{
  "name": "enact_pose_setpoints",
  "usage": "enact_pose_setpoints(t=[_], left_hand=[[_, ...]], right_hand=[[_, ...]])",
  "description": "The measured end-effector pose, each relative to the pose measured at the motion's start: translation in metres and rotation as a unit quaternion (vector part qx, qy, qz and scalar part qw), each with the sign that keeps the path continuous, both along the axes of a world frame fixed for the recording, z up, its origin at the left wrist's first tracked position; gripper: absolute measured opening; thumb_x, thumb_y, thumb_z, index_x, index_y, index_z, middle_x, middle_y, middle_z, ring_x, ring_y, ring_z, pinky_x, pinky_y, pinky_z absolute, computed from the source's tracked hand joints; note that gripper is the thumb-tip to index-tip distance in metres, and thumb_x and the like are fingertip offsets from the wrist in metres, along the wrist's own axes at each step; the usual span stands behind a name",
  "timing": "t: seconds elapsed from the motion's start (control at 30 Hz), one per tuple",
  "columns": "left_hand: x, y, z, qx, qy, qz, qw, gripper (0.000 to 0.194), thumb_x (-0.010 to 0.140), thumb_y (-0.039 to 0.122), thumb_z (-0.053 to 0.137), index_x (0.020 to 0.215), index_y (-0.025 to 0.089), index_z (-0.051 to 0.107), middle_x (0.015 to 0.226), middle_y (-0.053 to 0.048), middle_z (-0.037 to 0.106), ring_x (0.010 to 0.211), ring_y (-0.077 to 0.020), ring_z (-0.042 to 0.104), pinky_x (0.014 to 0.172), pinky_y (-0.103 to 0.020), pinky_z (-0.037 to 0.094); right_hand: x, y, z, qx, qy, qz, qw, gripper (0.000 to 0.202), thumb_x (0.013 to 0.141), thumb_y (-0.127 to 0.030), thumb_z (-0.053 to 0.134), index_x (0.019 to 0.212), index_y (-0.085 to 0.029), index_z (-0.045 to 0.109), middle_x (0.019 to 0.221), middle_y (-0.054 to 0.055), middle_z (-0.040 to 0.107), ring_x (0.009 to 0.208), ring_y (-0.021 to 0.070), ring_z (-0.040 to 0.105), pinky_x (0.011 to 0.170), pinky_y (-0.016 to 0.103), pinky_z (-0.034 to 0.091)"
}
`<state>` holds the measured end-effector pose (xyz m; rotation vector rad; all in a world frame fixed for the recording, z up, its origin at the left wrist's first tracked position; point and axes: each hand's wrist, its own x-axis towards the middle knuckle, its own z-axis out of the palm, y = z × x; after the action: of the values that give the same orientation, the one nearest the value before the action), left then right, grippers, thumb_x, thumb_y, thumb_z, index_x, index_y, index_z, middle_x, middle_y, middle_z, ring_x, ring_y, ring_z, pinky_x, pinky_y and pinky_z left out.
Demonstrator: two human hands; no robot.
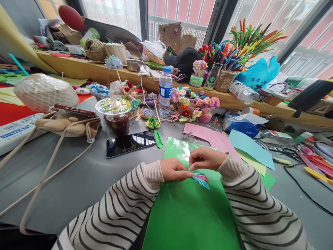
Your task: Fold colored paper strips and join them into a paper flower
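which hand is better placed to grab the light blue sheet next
Right, probably: the right hand is nearer the light blue sheet, while the left hand holds the pleated paper. Whether the right pinches anything is unclear.

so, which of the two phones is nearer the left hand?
The black phone, lying screen-up on the grey table in front of the drink cup. The reddish-brown phone rests on the beige bag, farther from the left hand.
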<state>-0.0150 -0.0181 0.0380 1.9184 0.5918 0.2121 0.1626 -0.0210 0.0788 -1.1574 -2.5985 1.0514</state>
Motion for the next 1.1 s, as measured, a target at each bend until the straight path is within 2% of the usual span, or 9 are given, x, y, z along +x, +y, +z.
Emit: enact_pose_setpoints(t=[0.13, 0.23, 0.4, 0.5, 0.6, 0.7, 0.8, 0.93, 1.1], left_hand=[[0.003, 0.005, -0.006, 0.155, 0.022, 0.060, 0.986, 0.044, 0.078, 0.047, 0.035, 0.050, 0.014, 0.048, 0.040, 0.006, 0.032, 0.039, -0.0056, 0.028, 0.041, -0.020, 0.022], [0.005, 0.006, -0.006, 0.244, 0.052, 0.126, 0.960, 0.041, 0.080, 0.041, 0.033, 0.051, 0.015, 0.046, 0.041, 0.006, 0.026, 0.039, -0.0068, 0.025, 0.042, -0.021, 0.019], [0.009, 0.004, -0.006, 0.319, 0.090, 0.224, 0.916, 0.037, 0.082, 0.039, 0.029, 0.058, 0.017, 0.047, 0.044, 0.004, 0.031, 0.042, -0.0101, 0.032, 0.045, -0.023, 0.020], [0.009, 0.004, -0.007, 0.348, 0.106, 0.263, 0.893, 0.035, 0.083, 0.038, 0.027, 0.062, 0.018, 0.048, 0.046, 0.002, 0.037, 0.044, -0.0121, 0.037, 0.045, -0.024, 0.021], [0.009, 0.005, -0.007, 0.349, 0.091, 0.289, 0.887, 0.035, 0.083, 0.036, 0.027, 0.063, 0.018, 0.047, 0.047, 0.002, 0.040, 0.045, -0.0127, 0.040, 0.046, -0.024, 0.024], [0.008, 0.007, -0.006, 0.316, 0.040, 0.324, 0.891, 0.035, 0.083, 0.037, 0.027, 0.060, 0.018, 0.045, 0.048, 0.002, 0.041, 0.046, -0.0116, 0.041, 0.048, -0.023, 0.028], [0.008, 0.007, -0.006, 0.238, -0.043, 0.346, 0.906, 0.034, 0.083, 0.036, 0.028, 0.059, 0.018, 0.043, 0.048, 0.003, 0.039, 0.045, -0.0096, 0.038, 0.050, -0.022, 0.030], [0.010, 0.006, -0.005, 0.075, -0.167, 0.330, 0.926, 0.037, 0.082, 0.043, 0.029, 0.060, 0.017, 0.044, 0.041, 0.007, 0.030, 0.038, -0.0072, 0.029, 0.043, -0.021, 0.027], [0.012, 0.006, -0.002, -0.148, -0.266, 0.288, 0.908, 0.041, 0.075, 0.055, 0.037, 0.061, 0.017, 0.042, 0.036, 0.010, 0.021, 0.032, -0.0041, 0.016, 0.034, -0.020, 0.014]], right_hand=[[-0.012, 0.001, 0.014, 0.143, -0.153, -0.057, 0.976, 0.007, 0.069, -0.016, 0.059, 0.063, -0.016, 0.062, 0.063, 0.000, 0.060, 0.059, 0.0111, 0.052, 0.052, 0.021, 0.035], [-0.021, -0.004, 0.016, 0.232, -0.199, -0.132, 0.943, 0.007, 0.072, -0.018, 0.057, 0.067, -0.015, 0.061, 0.068, 0.003, 0.061, 0.064, 0.0142, 0.054, 0.054, 0.023, 0.036], [-0.035, -0.011, 0.008, 0.349, -0.210, -0.215, 0.887, 0.007, 0.076, -0.017, 0.053, 0.072, -0.013, 0.058, 0.074, 0.006, 0.058, 0.064, 0.0162, 0.055, 0.053, 0.025, 0.037], [-0.041, -0.014, 0.004, 0.391, -0.178, -0.234, 0.872, 0.009, 0.077, -0.017, 0.051, 0.070, -0.013, 0.056, 0.071, 0.006, 0.057, 0.063, 0.0165, 0.054, 0.053, 0.025, 0.038], [-0.043, -0.020, 0.001, 0.414, -0.104, -0.259, 0.866, 0.011, 0.079, -0.017, 0.049, 0.070, -0.013, 0.055, 0.068, 0.005, 0.055, 0.061, 0.0160, 0.052, 0.055, 0.025, 0.039], [-0.042, -0.026, -0.003, 0.422, -0.016, -0.286, 0.860, 0.013, 0.080, -0.017, 0.046, 0.069, -0.014, 0.054, 0.066, 0.005, 0.054, 0.059, 0.0147, 0.051, 0.055, 0.024, 0.039], [-0.040, -0.031, -0.007, 0.396, 0.067, -0.323, 0.857, 0.013, 0.079, -0.017, 0.047, 0.068, -0.014, 0.053, 0.064, 0.003, 0.054, 0.056, 0.0123, 0.048, 0.052, 0.022, 0.039], [-0.041, -0.033, -0.011, 0.322, 0.147, -0.355, 0.865, 0.012, 0.078, -0.021, 0.049, 0.068, -0.015, 0.053, 0.062, 0.001, 0.053, 0.053, 0.0104, 0.047, 0.050, 0.021, 0.039], [-0.044, -0.031, -0.014, 0.255, 0.190, -0.356, 0.879, 0.014, 0.077, -0.024, 0.049, 0.066, -0.015, 0.053, 0.062, 0.002, 0.053, 0.054, 0.0107, 0.047, 0.051, 0.022, 0.039]])
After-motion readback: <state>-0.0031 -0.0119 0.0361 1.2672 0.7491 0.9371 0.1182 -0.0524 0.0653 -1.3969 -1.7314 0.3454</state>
